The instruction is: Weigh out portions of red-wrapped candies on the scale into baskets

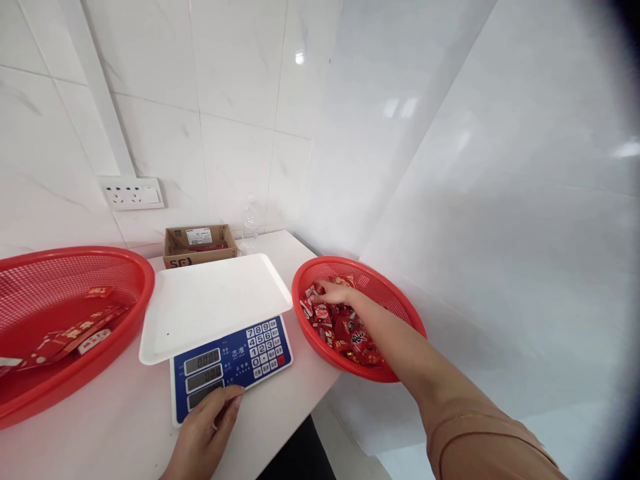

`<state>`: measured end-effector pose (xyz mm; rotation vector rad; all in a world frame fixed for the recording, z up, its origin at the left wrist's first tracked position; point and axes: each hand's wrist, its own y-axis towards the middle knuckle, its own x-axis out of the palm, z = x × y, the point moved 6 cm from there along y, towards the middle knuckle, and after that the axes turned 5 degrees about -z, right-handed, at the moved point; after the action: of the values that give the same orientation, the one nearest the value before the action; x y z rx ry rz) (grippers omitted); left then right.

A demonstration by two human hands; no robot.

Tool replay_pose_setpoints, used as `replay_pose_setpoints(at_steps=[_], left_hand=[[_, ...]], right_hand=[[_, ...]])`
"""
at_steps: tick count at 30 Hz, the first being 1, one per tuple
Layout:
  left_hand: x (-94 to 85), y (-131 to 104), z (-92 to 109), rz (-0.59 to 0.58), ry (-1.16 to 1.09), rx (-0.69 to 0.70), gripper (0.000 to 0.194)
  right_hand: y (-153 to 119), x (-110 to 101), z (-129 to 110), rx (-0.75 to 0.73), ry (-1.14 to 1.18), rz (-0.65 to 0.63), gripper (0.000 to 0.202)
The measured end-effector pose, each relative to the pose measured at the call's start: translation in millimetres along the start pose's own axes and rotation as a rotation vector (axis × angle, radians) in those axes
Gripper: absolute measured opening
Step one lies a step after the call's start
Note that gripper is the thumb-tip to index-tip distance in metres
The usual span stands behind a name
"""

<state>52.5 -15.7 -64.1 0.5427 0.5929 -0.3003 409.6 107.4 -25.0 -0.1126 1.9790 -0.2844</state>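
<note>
A blue and white digital scale (230, 363) with a white tray (215, 303) stands on the table. My left hand (207, 427) is at its front edge, below the displays, with thumb and fingers curled together; what lies between them, if anything, is hidden. To the right, my right hand (334, 293) reaches into a red mesh basket (400, 303) among small red snack packets (343, 330). Its thumb and fingers close around a small red packet (313, 293) at the basket's left side, partly covered by the hand. The scale tray carries only a small dark speck.
Another red basket (145, 280) at the left holds flat red packages (83, 333). Behind the tray are an open cardboard box (200, 257) and a clear plastic bottle (249, 227). A power socket (133, 193) is on the tiled wall. The right basket sits close to the wall.
</note>
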Motion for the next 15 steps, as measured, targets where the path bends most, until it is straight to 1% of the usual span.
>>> replay_pose_setpoints(at_steps=[3,5,8,12,15], left_hand=[[-1.2,0,0,0.003,-0.013,-0.008,0.017],[-0.8,0,0,-0.003,-0.016,-0.015,0.018],[0.3,0,0,-0.008,-0.018,-0.012,0.017],[-0.2,0,0,0.0,-0.023,-0.024,0.016],[-1.4,-1,0,0.003,-0.033,-0.039,0.016]], right_hand=[[11,19,0,0.039,-0.033,-0.051,0.035],[14,21,1,0.04,-0.043,-0.076,0.033],[9,11,5,0.013,-0.023,-0.083,0.031],[-4,-11,10,-0.017,0.044,-0.032,0.033],[-13,-23,10,-0.027,0.092,-0.006,0.033]])
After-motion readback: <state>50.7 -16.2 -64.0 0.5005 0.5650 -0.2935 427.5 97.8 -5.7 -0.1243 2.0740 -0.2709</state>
